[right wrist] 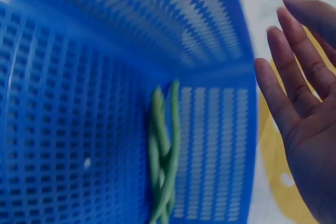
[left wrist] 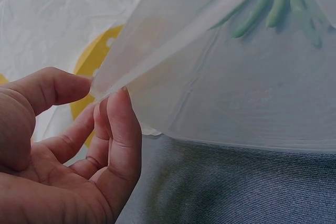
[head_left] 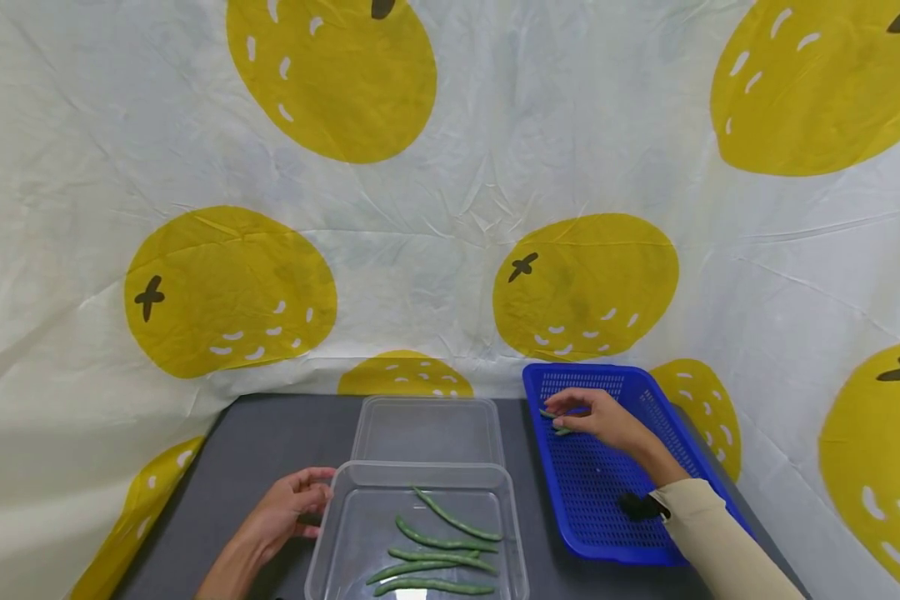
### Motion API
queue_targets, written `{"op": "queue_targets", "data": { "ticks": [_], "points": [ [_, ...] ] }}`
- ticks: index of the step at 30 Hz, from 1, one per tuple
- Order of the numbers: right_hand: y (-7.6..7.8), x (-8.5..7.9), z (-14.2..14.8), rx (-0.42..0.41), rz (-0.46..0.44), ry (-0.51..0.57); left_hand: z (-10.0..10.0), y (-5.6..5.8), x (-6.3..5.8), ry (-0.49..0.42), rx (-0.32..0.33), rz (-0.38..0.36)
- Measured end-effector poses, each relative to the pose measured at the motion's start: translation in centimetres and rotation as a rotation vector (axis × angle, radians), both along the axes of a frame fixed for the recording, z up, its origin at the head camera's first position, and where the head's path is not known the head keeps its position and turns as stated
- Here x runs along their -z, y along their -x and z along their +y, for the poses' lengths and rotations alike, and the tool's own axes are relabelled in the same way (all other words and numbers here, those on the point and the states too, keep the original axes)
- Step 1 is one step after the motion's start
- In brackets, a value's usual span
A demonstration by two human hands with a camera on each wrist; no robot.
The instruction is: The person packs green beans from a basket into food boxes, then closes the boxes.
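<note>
A clear plastic container (head_left: 423, 474) stands at the front of the table, with several green beans (head_left: 457, 560) lying in it. My left hand (head_left: 281, 510) pinches its left rim between thumb and fingers, as the left wrist view shows up close. On the right is a blue perforated basket (head_left: 617, 547). Over its far part hovers my right hand (head_left: 596, 417), fingers spread and relaxed, holding nothing. A small bunch of green beans (right wrist: 167, 161) lies along the basket's end wall, partly behind my right hand in the head view.
Flat behind the container lies a clear plastic lid (head_left: 429, 429). The dark grey tabletop (head_left: 277, 433) ends at a white curtain (head_left: 420, 292) printed with yellow fruit. A black wrist device (head_left: 640, 506) sits at the right cuff.
</note>
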State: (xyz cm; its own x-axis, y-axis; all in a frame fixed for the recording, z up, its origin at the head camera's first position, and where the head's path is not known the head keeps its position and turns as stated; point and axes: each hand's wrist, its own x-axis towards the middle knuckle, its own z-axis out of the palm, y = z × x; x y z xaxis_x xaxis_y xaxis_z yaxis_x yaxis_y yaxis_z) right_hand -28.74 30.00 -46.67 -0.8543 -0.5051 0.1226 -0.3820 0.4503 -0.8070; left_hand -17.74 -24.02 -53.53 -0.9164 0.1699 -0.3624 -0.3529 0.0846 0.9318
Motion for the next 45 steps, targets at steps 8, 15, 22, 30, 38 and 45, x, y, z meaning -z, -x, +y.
{"op": "queue_targets", "data": {
  "ticks": [8, 15, 22, 30, 38, 45],
  "points": [
    [2.0, 1.7, 2.0, 0.054, 0.001, -0.036, 0.0, 0.1, 0.1, -0.001, -0.005, 0.009],
    [3.1, 3.3, 3.4, 0.101, 0.008, -0.054, 0.0, 0.2, 0.1, 0.009, -0.004, 0.005],
    [3.3, 4.5, 4.8, 0.144, 0.000, -0.108, 0.1, 0.3, 0.1, 0.007, -0.011, 0.015],
    [3.2, 5.6, 5.7, 0.198, -0.049, -0.162, 0.1, 0.1, -0.1, -0.005, -0.006, 0.006],
    [3.0, 6.8, 6.1, 0.257, -0.088, -0.185, 0.1, 0.0, 0.0, -0.008, -0.008, 0.002],
    [2.4, 7.1, 6.2, 0.241, -0.104, -0.219, 0.0, 0.2, 0.2, -0.015, -0.005, 0.006]
  ]
}}
